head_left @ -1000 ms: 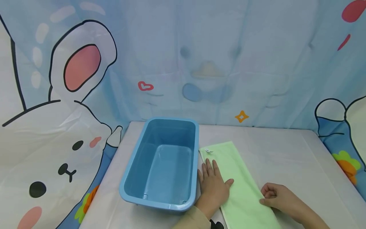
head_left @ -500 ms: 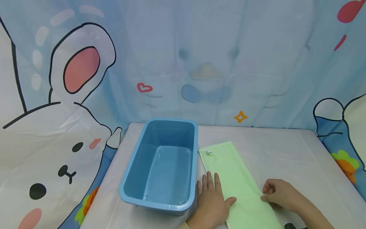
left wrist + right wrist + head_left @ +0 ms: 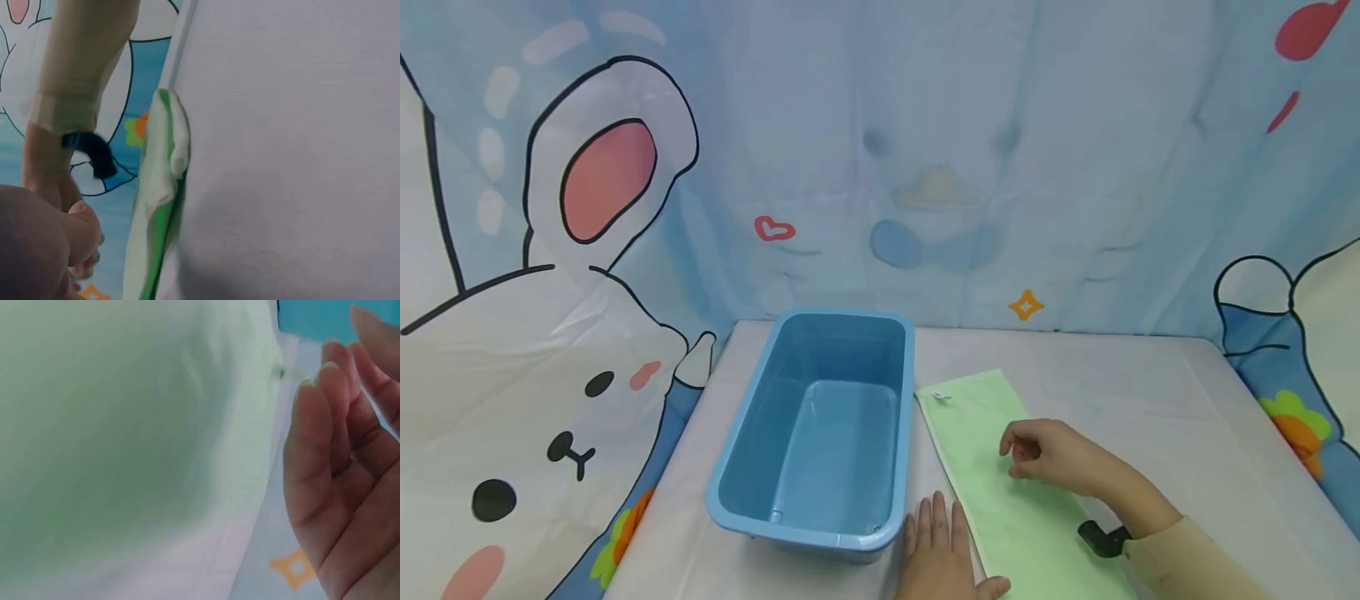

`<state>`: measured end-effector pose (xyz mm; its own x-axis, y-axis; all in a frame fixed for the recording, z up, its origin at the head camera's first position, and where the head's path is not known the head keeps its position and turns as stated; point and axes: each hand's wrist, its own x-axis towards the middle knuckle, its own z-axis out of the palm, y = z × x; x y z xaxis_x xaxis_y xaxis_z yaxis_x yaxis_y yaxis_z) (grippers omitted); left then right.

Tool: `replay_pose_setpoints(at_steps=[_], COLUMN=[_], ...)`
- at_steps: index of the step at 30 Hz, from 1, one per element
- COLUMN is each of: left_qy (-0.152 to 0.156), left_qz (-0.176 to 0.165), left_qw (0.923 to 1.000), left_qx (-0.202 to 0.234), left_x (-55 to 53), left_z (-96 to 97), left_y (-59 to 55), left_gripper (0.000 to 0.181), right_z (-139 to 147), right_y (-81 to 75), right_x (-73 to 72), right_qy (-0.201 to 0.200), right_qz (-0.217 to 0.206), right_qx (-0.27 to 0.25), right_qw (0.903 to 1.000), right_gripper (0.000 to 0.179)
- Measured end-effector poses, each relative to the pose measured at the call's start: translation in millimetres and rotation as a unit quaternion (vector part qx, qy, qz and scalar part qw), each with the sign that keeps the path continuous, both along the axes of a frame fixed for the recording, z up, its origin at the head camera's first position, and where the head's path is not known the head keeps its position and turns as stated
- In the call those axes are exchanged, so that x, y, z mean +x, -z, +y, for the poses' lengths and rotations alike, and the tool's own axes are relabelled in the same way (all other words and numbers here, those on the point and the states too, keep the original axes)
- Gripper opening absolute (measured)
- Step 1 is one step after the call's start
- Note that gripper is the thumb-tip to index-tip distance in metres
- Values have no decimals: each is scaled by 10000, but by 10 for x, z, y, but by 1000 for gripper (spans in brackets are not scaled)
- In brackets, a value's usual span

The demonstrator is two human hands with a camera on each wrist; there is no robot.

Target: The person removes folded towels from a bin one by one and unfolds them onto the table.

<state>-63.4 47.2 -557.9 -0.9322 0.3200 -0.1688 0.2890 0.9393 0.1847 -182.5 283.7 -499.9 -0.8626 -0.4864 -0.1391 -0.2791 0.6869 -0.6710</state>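
A folded light green towel [image 3: 981, 483] lies lengthwise on the white table, a small white label [image 3: 940, 395] at its far left corner. My left hand [image 3: 938, 550] is at the bottom of the head view, fingers straight, over the towel's near left edge. Above the middle of the towel is my right hand [image 3: 1052, 454], its fingers loosely bent and nothing between them. The right wrist view shows these fingers [image 3: 312, 437] apart from the towel. In the left wrist view, the towel's layered edge [image 3: 162, 206] shows a darker green line beside my left thumb [image 3: 81, 234].
A blue plastic basin [image 3: 907, 400] stands just left of the towel, with nothing inside. Behind the table [image 3: 1180, 417] hangs a blue cartoon-printed curtain [image 3: 1075, 167]. A black wrist mount [image 3: 1103, 539] sits at my right cuff.
My right hand has left the towel's right edge and moved left and farther away, over its middle. My left hand has slid nearer along the towel's left edge.
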Motion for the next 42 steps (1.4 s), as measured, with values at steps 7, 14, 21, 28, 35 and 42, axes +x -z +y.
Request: replay_pose_setpoints(at_steps=[7,14,21,28,35,42], left_qy=[93,227,330,385,495,908], left_qz=[222,458,899,907,1880,1552], left_qw=[9996,9986,9954,9951,9809,9837], left_qx=[-133,-119,-100,73,-74,-1], left_x=[62,106,130,131,139,103], left_z=[-112,-185,-211,-224,-206,-182], left_y=[117,151,218,239,381,355], left_gripper=[106,103,101,98,95,86], right_z=[-415,-698,-844,-875,-834,-717], right_y=[116,243,337,363,385,372], right_x=[-231,-310,-272,-258,-243,-239], right_qy=[-722,-1026,-1115,-1163,-964,-678], right_qz=[-229,-516,-335,44,512,738], right_qx=[-162,225,622,809,653,664], right_qw=[9970,9931,9912,9899,9919,9927], right_gripper=[17,16,8,19,28,32])
